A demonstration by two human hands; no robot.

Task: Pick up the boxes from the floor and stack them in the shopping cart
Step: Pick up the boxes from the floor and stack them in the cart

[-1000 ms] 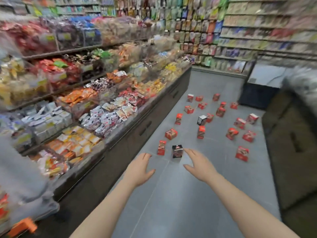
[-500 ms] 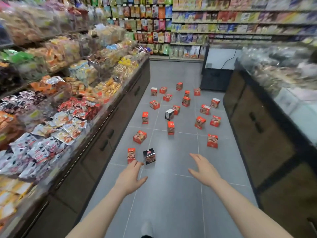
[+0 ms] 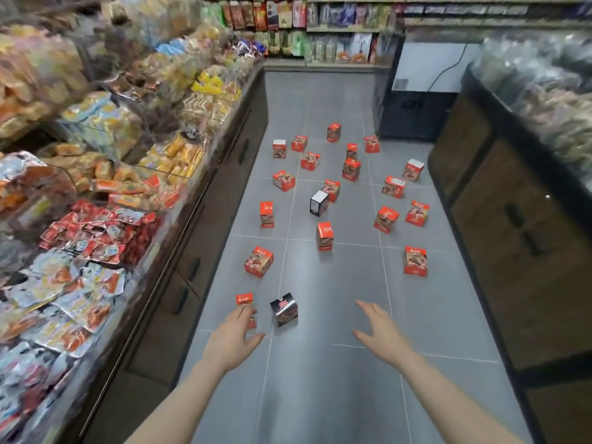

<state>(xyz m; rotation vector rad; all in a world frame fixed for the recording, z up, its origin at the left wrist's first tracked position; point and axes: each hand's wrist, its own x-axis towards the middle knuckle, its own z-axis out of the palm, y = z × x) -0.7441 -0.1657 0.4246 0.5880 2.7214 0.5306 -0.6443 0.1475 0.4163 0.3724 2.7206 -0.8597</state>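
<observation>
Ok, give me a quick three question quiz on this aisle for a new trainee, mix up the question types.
1. True or false: the left hand is gripping a box.
2. Which box lies nearest the left hand's fingertips? A) the red box beside the black box B) the white-topped black box mid-aisle C) the red box by the right-side cabinet
3. Fill in: the boxes are scattered on the grey tiled ____.

Key: 1 false, both it and the right hand are open and hold nothing; 2 A; 3 floor.
</observation>
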